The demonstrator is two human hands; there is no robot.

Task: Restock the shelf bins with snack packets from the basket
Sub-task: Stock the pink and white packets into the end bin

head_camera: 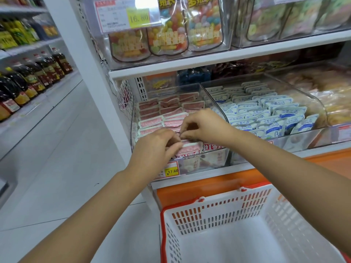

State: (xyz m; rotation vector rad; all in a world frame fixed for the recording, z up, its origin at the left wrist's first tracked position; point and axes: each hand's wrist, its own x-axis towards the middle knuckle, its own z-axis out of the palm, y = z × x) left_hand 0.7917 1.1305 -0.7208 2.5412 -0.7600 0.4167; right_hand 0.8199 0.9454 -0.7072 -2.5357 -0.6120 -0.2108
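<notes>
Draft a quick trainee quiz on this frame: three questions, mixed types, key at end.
1. True or false: packets cover the visible floor of the basket.
2. The left hand and right hand grip which goods? A) pink packets B) blue-and-white packets C) oil bottles
3. Fill in: the yellow price tag below the hands reads ___.
Key: 1 false; 2 A; 3 17.60.

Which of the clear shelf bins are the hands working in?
The leftmost bin, full of pink packets: left hand and right hand both pinch packets at its front. The next bin holds blue-and-white packets.
</notes>
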